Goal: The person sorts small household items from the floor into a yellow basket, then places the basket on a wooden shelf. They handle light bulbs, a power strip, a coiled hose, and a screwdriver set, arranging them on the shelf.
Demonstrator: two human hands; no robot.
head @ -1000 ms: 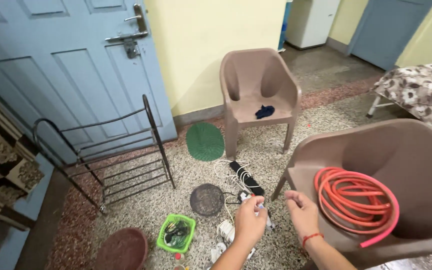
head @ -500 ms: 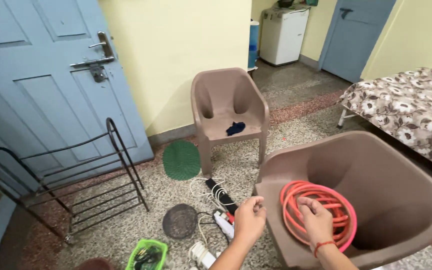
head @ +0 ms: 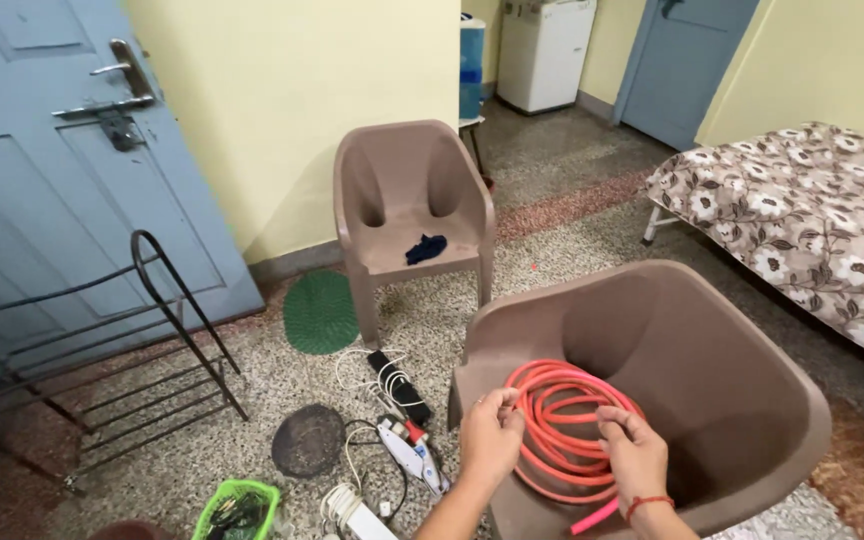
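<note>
A coiled red hose (head: 560,410) lies on the seat of the near brown plastic chair (head: 712,380). My left hand (head: 492,436) pinches the coil at its left edge, fingers closed on the tubing. My right hand (head: 635,452) rests on the coil's lower right part with fingers curled over the loops; a red thread band sits on that wrist. One loose hose end (head: 592,520) sticks out below my right hand.
A second brown chair (head: 407,215) with a dark blue cloth (head: 425,248) stands by the yellow wall. On the floor lie a green mat (head: 321,312), power strips with cables (head: 397,420), a round dark disc (head: 308,440) and a green basket (head: 237,510). A metal rack (head: 102,360) stands left, a bed (head: 802,215) right.
My view has swung right and closer to the near chair. Both hands have moved from the floor cables onto the red hose coil and taken hold of it.
</note>
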